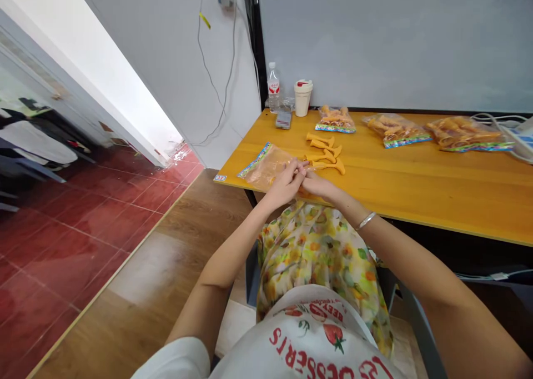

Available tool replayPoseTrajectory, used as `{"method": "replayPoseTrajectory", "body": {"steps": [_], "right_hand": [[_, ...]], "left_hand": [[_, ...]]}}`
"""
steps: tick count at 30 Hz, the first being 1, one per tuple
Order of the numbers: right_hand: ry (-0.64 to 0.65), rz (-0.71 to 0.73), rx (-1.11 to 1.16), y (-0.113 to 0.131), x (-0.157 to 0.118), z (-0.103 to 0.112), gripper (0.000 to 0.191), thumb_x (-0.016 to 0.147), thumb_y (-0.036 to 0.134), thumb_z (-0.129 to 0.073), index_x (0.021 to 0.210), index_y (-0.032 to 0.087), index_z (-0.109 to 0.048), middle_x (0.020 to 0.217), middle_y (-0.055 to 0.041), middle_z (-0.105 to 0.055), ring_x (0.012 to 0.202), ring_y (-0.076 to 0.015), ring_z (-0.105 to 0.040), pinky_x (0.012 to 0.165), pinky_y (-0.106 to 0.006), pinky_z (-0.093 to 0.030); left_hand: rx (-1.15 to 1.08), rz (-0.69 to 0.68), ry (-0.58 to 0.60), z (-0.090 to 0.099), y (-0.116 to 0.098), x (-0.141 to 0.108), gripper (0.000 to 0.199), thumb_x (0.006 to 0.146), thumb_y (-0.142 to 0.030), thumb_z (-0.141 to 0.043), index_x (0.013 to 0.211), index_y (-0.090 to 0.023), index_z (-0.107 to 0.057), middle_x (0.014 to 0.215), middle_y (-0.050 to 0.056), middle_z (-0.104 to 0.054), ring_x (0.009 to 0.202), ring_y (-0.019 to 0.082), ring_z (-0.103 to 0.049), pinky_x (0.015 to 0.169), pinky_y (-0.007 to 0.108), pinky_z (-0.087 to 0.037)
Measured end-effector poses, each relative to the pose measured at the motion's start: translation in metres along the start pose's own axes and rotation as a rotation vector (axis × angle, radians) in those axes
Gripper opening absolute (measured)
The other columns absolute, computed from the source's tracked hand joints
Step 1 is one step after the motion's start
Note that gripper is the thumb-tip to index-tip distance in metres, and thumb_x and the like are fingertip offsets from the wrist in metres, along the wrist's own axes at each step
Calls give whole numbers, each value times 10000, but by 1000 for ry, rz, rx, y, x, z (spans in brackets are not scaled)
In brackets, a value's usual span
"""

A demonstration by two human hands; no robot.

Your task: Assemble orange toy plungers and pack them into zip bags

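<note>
My left hand (286,181) and my right hand (315,184) meet over the front edge of the table, their closed fingertips touching each other. Whatever lies between the fingers, if anything, is hidden. Under and beside my left hand lies a clear plastic bag (261,168) with a colourful printed strip along one end. Just beyond my right hand, several orange, curved, handle-shaped pieces (333,166) rest in a loose row on the tabletop. The nearest of them runs close to my fingers.
On the yellow wooden table (416,187), three filled bags (335,119) of orange pieces stand along the back. A water bottle (273,89), a lidded cup (303,98) and a small box (283,119) are at the back left. White cables (506,126) lie at the far right.
</note>
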State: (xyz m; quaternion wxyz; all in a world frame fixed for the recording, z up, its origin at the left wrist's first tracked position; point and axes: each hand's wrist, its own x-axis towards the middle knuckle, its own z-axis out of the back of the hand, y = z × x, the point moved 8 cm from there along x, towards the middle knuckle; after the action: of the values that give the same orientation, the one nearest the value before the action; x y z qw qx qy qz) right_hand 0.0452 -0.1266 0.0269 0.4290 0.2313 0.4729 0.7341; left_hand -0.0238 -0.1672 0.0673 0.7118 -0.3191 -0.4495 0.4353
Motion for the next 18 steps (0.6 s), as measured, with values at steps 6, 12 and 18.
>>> {"method": "replayPoseTrajectory", "body": {"steps": [6, 12, 18], "right_hand": [[110, -431, 489, -21, -1, -18, 380, 963, 563, -403, 926, 234, -588, 742, -29, -623, 658, -155, -555, 600, -258, -465], [47, -370, 830, -12, 13, -24, 195, 975, 421, -444, 975, 252, -540, 780, -7, -624, 702, -149, -599, 695, -281, -531], [29, -351, 870, -8, 19, -42, 280, 993, 510, -441, 949, 260, -558, 687, 21, -601, 589, -130, -560, 585, -235, -511]], "left_hand": [[-81, -15, -125, 22, 27, 2, 119, 991, -281, -475, 888, -225, -455, 1330, 132, -650, 1364, 218, -540, 1172, 410, -352], [-195, 41, -234, 40, 46, 14, 131, 998, -298, -493, 891, -222, -482, 1368, 107, -628, 1346, 195, -552, 1145, 366, -388], [-215, -19, -271, 35, 37, 13, 114, 989, -304, -497, 914, -219, -511, 1368, 114, -621, 1344, 227, -548, 1174, 418, -362]]}}
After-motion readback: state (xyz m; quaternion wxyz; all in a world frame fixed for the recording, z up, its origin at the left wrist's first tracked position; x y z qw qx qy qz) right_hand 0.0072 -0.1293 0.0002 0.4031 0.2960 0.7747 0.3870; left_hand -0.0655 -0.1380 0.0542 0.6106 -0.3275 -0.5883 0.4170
